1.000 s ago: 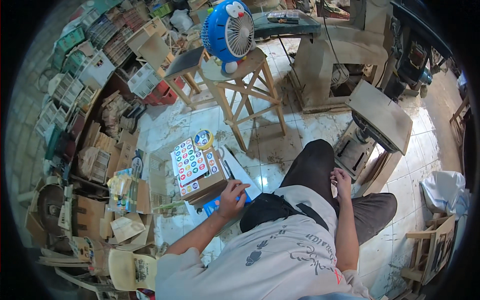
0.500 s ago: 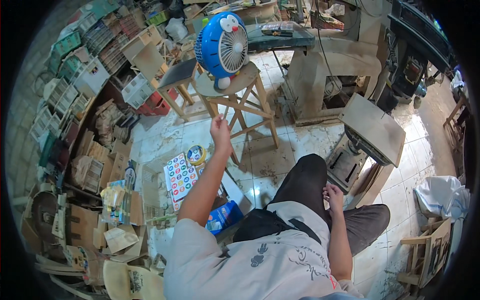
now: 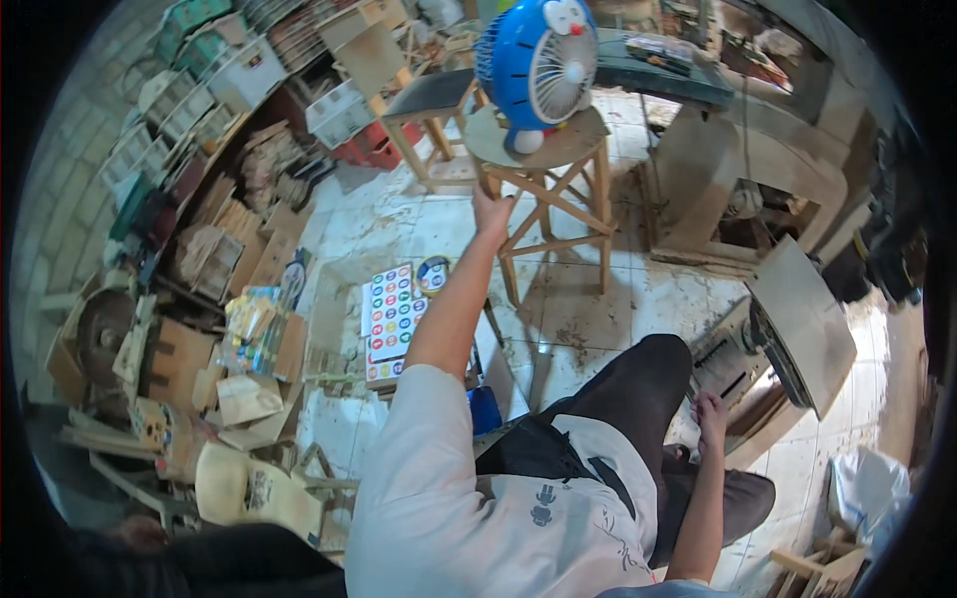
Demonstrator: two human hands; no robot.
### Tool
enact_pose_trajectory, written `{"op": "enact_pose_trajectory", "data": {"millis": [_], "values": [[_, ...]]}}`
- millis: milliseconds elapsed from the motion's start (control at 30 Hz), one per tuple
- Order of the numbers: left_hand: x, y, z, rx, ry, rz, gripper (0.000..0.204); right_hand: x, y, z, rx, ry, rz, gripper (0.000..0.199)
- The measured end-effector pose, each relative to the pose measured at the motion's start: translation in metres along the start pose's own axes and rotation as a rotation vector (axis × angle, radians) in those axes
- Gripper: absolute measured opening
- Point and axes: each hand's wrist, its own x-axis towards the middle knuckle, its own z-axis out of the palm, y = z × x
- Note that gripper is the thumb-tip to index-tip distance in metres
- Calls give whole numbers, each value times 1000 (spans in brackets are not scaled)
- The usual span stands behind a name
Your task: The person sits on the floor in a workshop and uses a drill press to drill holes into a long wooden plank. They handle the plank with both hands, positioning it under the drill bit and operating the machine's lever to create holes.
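My left hand [image 3: 492,213] is stretched forward, its fingers closed around the near-left leg of a round wooden stool [image 3: 543,154]. On the seat stands a blue and white character-shaped fan [image 3: 528,70]. My right hand [image 3: 710,417] is beside my bent knee, with fingers curled; whatever may be in them is too small to make out. Below my left forearm lies a sheet of round coloured stickers [image 3: 391,314], next to a roll of tape [image 3: 433,274]. A blue package [image 3: 484,409] is partly hidden by my sleeve.
A dark-topped stool [image 3: 429,95] stands behind on the left. To the right is a machine with a tilted table [image 3: 802,329]. Cartons and wood scraps [image 3: 249,399] crowd the left, beside a pale chair [image 3: 254,493]. Another person's dark-clothed leg [image 3: 249,560] shows at lower left.
My left hand has gone from raised in front of the stool to its leg. The view has shifted, and another person's leg and hand have come in at lower left.
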Motion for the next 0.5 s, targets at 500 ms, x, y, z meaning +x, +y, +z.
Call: {"op": "enact_pose_trajectory", "data": {"millis": [500], "values": [[33, -35, -19, 261, -52, 3, 52, 46, 76, -11, -286, -123, 52, 20]]}}
